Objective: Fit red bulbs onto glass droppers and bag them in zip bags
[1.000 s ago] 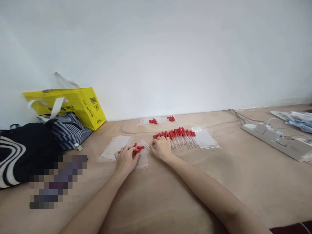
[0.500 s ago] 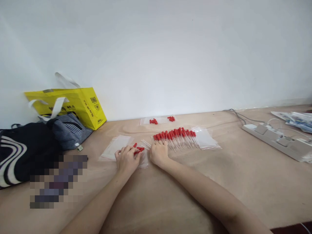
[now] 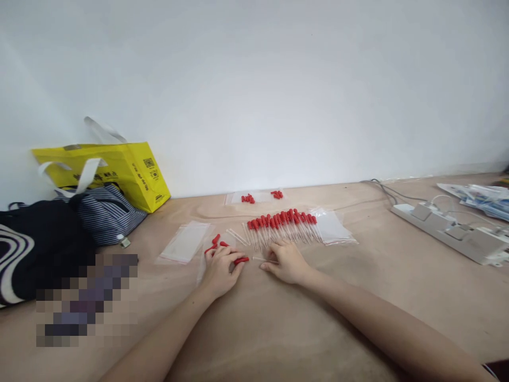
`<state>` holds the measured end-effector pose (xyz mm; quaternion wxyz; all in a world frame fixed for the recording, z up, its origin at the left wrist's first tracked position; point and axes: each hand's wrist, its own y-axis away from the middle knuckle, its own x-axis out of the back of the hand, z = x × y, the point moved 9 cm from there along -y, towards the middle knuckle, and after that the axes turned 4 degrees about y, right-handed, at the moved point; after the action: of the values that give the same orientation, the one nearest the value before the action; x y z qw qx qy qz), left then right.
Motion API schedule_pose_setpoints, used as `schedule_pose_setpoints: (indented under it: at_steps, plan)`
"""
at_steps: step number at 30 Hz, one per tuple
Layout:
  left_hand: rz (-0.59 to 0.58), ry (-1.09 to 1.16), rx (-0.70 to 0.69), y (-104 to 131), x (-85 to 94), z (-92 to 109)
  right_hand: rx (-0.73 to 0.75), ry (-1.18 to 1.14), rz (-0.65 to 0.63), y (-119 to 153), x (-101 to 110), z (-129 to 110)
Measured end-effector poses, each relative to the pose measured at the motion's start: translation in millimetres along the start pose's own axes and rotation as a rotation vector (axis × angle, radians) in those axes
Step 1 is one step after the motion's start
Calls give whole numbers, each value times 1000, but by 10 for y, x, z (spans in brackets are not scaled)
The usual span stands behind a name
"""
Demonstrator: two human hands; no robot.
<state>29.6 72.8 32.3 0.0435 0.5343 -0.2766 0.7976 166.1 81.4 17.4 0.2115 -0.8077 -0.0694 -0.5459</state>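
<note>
While flat, bags [image 3: 336, 228] beside droppers [image 3: 283, 218]

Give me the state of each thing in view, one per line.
Left hand: closed on the red bulb.
Red bulb: held sideways, apart from the clear tube.
Right hand: closed on the clear tube.
Clear tube: held, uncapped end toward the bulb.
Red-capped tubes: lying in a row.
Loose tubes: lying uncapped.
Clear bags: flat.
Yellow bag: standing.
Power strip: plugs inserted.
</note>
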Motion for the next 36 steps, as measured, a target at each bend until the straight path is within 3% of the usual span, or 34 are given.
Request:
schedule_pose_setpoints:
  at_steps: [5,14,19,26,31,36]
  plan:
    - [3,34,29,-22,-30,1,-36,64,-2,-52,-132,-21]
    - [115,95,-54,12,88,180,-1,-57,175,96,12,-69]
    - [163,104,-50,24,110,175,57,-112,216,110,9,-141]
    - [203,92,-61,53,113,166,185,-137,279,183,59,-270]
    - [263,88,-159,108,204,323,343,28,388,261,201,-394]
    - [242,80,-232,154,233,458,503,139,459,330,308,-482]
